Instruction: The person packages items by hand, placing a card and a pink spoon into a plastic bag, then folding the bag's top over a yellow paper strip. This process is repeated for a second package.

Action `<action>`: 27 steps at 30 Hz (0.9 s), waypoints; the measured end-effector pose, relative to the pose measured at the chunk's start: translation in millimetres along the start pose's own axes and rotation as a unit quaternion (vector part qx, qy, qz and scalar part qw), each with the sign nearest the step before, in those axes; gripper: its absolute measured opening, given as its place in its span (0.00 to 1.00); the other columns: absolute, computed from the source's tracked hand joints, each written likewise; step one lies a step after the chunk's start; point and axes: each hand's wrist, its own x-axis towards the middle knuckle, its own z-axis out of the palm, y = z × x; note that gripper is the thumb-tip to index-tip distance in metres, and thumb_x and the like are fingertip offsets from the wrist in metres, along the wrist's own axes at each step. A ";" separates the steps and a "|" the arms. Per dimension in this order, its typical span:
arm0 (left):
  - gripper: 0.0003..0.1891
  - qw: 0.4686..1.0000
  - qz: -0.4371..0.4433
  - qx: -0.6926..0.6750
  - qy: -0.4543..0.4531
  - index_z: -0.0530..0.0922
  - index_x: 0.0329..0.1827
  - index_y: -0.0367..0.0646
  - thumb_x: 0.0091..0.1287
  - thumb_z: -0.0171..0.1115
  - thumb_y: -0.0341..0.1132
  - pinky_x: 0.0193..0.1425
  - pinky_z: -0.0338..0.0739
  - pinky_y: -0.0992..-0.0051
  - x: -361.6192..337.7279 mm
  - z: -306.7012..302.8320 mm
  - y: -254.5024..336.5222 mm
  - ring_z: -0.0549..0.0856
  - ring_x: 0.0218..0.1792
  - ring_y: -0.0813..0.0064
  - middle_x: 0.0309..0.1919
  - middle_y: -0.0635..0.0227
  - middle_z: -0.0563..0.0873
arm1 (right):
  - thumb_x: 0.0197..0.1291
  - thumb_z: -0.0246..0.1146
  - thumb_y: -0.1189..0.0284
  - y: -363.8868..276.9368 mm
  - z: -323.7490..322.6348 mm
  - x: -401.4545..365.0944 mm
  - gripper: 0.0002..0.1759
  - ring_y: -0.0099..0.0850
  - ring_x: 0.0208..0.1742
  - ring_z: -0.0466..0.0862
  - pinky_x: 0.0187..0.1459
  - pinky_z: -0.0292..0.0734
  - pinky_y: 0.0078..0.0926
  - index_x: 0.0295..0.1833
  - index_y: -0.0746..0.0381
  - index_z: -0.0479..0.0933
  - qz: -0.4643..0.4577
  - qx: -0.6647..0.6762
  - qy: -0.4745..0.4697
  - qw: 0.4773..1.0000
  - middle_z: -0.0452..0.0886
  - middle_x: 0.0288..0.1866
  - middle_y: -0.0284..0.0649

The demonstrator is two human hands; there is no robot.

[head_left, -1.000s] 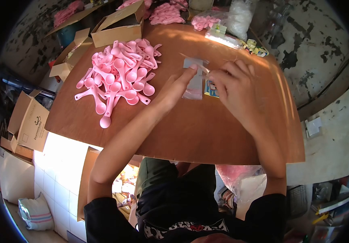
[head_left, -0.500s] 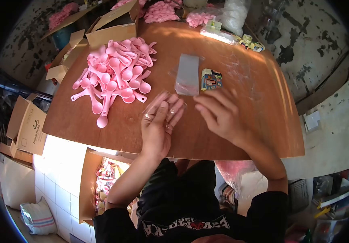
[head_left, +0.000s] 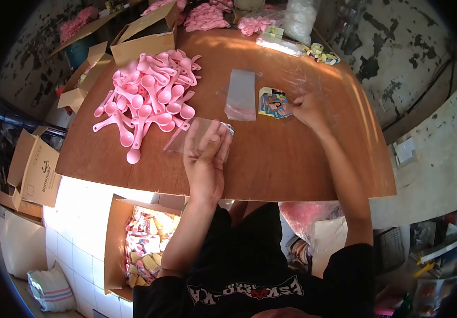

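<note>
One clear plastic bag (head_left: 201,131) was gripped by the left hand (head_left: 205,172); printed cards (head_left: 272,104) were apparently touched by the right hand (head_left: 309,112), whose grip could not be discerned.

Clear plastic bag (head_left: 201,129): transparent, thin, flat; a pinkish line marks its left end. Held in the left hand (head_left: 205,169) above the near part of the table (head_left: 281,164), thumb across the front and fingers visible through the film. Contents: none observed.

Printed cards (head_left: 272,102): small, glossy-looking, blue and yellow, with a figure pictured on the top face; wording not legible. They lie face up on the table in an uneven, overlapping pile, beyond and right of the bag. Right hand (head_left: 309,109) fingertips meet the pile's right edge.
</note>
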 end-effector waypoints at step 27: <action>0.32 0.996 -0.065 -0.029 -0.056 0.54 0.72 0.46 0.66 0.55 0.21 0.57 0.79 0.71 -39.4 -2.4 -13.1 0.78 0.57 0.67 0.59 0.51 0.76 | 0.61 0.63 0.77 -79.0 26.2 -211.1 0.12 0.16 0.28 0.78 0.28 0.73 0.10 0.48 0.70 0.79 0.065 0.639 0.097 0.761 0.82 0.32 0.37</action>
